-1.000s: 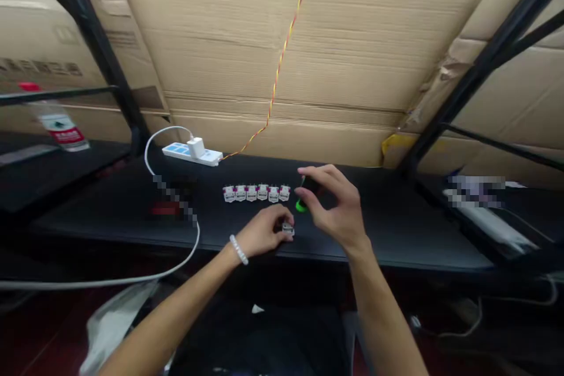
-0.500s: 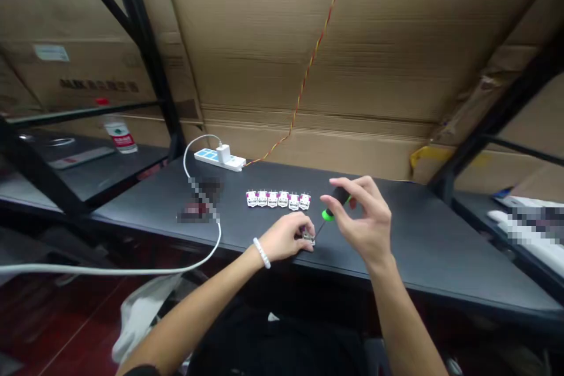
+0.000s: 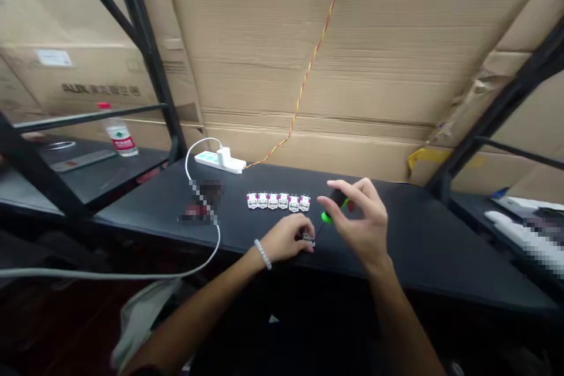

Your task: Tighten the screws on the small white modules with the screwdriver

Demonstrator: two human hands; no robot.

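Near the front edge of the dark table, my left hand (image 3: 288, 239) pinches a small white part (image 3: 309, 239) between thumb and fingers. That part looks like the ones in the row, though the fingers cover much of it. To its right, my right hand (image 3: 363, 217) grips a screwdriver (image 3: 337, 198) with a black and green handle. Its thin shaft slants down and left to the part; whether the tip touches is too small to tell. Behind my hands stands a row of several small white and purple parts (image 3: 273, 201), with thin pins sticking up.
A white power strip (image 3: 211, 160) with a plugged-in charger (image 3: 224, 156) lies at the back left. From it a white cable (image 3: 219, 235) loops over the table's front edge. Cardboard (image 3: 343, 70) backs the table (image 3: 423, 235), and black metal posts flank it. A bottle (image 3: 122, 138) stands left.
My right hand and the screwdriver have shifted slightly left. My left hand stays in place on the small part. The picture is brighter at the cardboard, and the view has tilted a little.
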